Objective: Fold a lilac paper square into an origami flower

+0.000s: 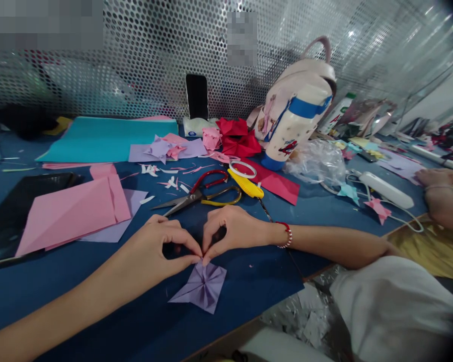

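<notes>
A purple folded paper star [204, 285] lies near the front edge of the blue table, its creases meeting at the centre. My left hand [169, 244] pinches the star's top point between thumb and index finger from the left. From the right, my right hand [230, 231] pinches the same point, its fingertips almost touching the left ones. Just behind both hands lie scissors [196, 195] with red and yellow handles. To the left are folded pink paper [75, 213] and a purple sheet [123, 221] partly beneath it.
Behind are blue sheets [113, 141], red paper flowers [239, 138], a tape ring [242, 169], a yellow cutter [246, 183], a phone [197, 96] and a bottle [298, 123]. A power strip [387, 190] lies right, near another person's hand [443, 193].
</notes>
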Demonstrator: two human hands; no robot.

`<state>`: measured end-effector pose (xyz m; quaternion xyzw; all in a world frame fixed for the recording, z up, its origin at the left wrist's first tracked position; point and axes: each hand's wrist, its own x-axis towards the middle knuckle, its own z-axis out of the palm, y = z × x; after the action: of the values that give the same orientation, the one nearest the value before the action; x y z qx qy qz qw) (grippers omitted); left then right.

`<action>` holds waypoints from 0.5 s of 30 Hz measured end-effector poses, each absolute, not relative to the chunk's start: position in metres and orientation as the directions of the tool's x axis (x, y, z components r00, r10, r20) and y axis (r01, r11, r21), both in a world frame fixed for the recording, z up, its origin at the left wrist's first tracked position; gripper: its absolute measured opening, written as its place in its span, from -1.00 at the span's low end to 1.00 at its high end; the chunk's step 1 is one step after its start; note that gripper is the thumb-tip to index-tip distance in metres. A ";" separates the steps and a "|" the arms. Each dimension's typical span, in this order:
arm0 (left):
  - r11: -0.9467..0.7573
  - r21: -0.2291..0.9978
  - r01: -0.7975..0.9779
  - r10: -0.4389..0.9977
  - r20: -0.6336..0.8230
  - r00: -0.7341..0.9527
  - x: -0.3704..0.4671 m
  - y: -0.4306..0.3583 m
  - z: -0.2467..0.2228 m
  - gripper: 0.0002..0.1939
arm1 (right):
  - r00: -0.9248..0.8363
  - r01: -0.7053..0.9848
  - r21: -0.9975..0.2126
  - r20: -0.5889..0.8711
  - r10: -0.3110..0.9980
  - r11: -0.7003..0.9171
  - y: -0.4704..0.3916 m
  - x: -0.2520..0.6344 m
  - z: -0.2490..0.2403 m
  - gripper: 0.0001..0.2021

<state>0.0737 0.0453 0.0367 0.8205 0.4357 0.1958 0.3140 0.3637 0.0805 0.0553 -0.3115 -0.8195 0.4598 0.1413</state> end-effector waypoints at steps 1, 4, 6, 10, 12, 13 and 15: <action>-0.421 0.686 0.594 0.840 0.047 0.541 0.074 0.044 0.037 -0.76 | -0.767 0.381 -0.842 -0.056 0.639 0.383 0.080 0.363 0.054 -0.61; -0.424 0.685 0.593 0.840 0.052 0.541 0.075 0.042 0.035 -0.79 | -0.773 0.379 -0.840 -0.057 0.632 0.389 0.079 0.362 0.052 -0.60; -0.431 0.684 0.588 0.837 0.059 0.545 0.076 0.042 0.034 -0.77 | -0.778 0.375 -0.839 -0.054 0.626 0.393 0.079 0.362 0.051 -0.60; -0.449 0.681 0.579 0.827 0.070 0.558 0.076 0.042 0.034 -0.75 | -0.777 0.374 -0.839 -0.053 0.627 0.394 0.078 0.362 0.053 -0.60; -0.452 0.678 0.580 0.826 0.072 0.560 0.076 0.042 0.035 -0.77 | -0.777 0.375 -0.838 -0.051 0.628 0.396 0.078 0.362 0.054 -0.61; -0.451 0.676 0.583 0.827 0.071 0.557 0.075 0.042 0.036 -0.79 | -0.776 0.376 -0.837 -0.050 0.628 0.397 0.078 0.362 0.055 -0.61; -0.447 0.675 0.587 0.831 0.070 0.552 0.074 0.041 0.038 -0.80 | -0.775 0.377 -0.837 -0.051 0.630 0.397 0.077 0.362 0.056 -0.63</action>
<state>0.0740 0.0409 0.0378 0.8265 0.4288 0.2005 0.3045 0.3616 0.0775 0.0558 -0.3056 -0.8241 0.4564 0.1384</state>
